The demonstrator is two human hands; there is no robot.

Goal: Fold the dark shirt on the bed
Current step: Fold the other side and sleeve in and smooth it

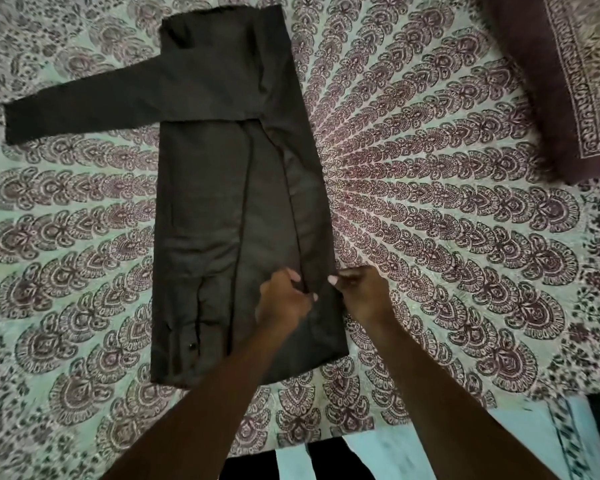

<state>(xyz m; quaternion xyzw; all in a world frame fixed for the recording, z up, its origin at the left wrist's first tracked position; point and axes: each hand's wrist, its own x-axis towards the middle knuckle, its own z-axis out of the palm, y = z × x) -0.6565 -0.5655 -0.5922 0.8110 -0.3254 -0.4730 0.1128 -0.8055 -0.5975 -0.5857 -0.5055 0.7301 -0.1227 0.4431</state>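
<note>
The dark shirt (pixel 205 209) lies flat on the patterned bedsheet (pixel 447 237), collar end away from me. Its right side is folded in over the body, and the right sleeve runs down along it. The left sleeve (pixel 70 112) sticks out to the left. My left hand (pixel 284 299) pinches the folded sleeve's cloth near the shirt's lower right. My right hand (pixel 361 289) grips the shirt's right edge just beside it. Both hands are close together, fingers closed on the fabric.
A maroon-bordered patterned pillow (pixel 561 81) lies at the top right. The bed's near edge (pixel 361 441) runs along the bottom, with a striped floor (pixel 326 462) below it.
</note>
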